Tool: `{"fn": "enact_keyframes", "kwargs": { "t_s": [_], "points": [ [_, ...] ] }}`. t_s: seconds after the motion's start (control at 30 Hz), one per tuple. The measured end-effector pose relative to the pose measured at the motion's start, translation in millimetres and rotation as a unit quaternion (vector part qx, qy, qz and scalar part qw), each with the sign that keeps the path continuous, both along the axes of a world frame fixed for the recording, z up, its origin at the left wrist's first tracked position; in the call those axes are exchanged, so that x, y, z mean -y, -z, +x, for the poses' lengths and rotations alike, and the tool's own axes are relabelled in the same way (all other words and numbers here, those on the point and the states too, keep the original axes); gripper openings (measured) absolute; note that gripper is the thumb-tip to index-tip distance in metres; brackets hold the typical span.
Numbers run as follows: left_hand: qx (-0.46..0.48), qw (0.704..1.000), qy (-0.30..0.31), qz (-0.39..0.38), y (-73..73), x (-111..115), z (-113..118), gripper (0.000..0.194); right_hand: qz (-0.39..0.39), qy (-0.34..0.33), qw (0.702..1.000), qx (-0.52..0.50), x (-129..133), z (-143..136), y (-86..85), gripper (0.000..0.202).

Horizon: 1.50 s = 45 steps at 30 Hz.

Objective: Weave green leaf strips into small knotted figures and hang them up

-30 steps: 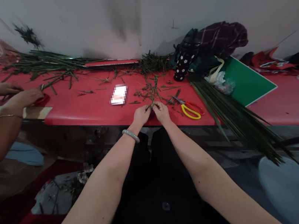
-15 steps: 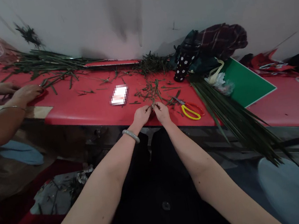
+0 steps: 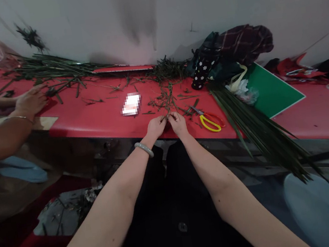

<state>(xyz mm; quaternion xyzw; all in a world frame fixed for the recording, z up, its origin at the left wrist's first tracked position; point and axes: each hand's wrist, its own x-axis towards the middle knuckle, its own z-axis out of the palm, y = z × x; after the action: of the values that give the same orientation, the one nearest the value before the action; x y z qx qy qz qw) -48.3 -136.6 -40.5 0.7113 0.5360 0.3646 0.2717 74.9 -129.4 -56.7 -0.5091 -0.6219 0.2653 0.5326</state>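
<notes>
My left hand (image 3: 156, 127), with a pale bangle on its wrist, is closed in a pinch at the front edge of the red table (image 3: 102, 118). My right hand (image 3: 178, 124) pinches close beside it. Between the fingertips is a small piece of dark green leaf strip (image 3: 167, 116), mostly hidden by the fingers. Leaf scraps (image 3: 168, 98) lie scattered just beyond both hands. To the right of my right hand rest scissors (image 3: 210, 122) with one yellow and one red handle loop.
A phone (image 3: 131, 104) lies left of the scraps. Long leaves (image 3: 255, 130) overhang the table edge at right, near a green board (image 3: 274, 90) and a flowered black umbrella (image 3: 202, 70). A co-worker's hand (image 3: 31, 101) is at far left, below a leaf pile (image 3: 51, 66).
My hands stay in almost the same place, still pinched together. The co-worker's hands at left have shifted, the nearer one now more extended with its fingers stretched.
</notes>
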Motion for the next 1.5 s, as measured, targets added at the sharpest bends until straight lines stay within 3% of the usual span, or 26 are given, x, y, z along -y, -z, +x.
{"fn": "enact_keyframes", "kwargs": {
  "t_s": [0.53,1.5],
  "points": [
    [-0.045,0.999,-0.001,0.004,0.8,-1.9,-0.5,0.035,-0.014,0.004,1.0,0.011,-0.5,-0.1,-0.9,0.027],
    [-0.034,0.999,0.011,0.019,4.8,-3.2,-0.7,0.038,0.001,0.021,1.0,0.005,0.5,-0.8,-1.6,0.022]
  ]
}}
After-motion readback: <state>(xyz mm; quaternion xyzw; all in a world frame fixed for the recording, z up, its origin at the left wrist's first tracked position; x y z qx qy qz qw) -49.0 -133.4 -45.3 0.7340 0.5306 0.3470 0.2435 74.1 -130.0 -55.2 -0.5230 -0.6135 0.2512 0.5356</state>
